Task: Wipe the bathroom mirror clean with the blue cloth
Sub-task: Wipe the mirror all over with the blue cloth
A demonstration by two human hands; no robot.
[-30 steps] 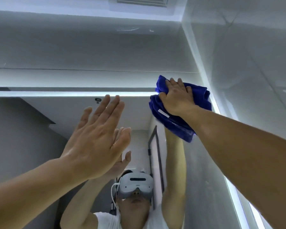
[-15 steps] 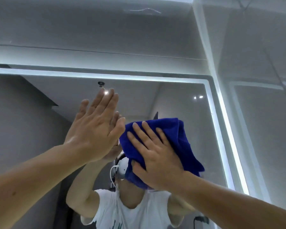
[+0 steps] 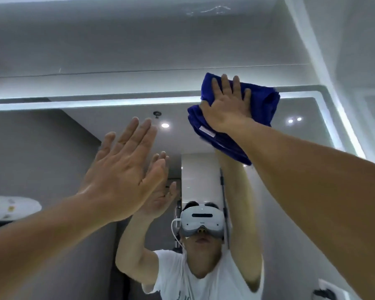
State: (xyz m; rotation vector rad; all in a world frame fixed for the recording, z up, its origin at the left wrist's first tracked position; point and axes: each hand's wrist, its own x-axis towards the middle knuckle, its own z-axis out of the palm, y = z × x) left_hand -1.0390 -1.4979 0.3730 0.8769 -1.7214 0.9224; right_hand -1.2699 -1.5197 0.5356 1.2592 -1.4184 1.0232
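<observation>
One blue cloth (image 3: 262,105), loose end downward

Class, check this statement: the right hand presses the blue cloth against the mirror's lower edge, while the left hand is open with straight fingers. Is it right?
No. The head view shows the right hand pressing the blue cloth against the upper edge of the mirror, not its lower edge. The left hand is indeed open with straight fingers.

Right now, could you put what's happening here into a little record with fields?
Place: bathroom mirror with lit edge strip
Tool: blue cloth, bunched, on the mirror's top edge near its right corner
Right hand: flat, fingers straight, pressing the cloth to the glass
Left hand: open, holds nothing; contact with glass unclear
</observation>
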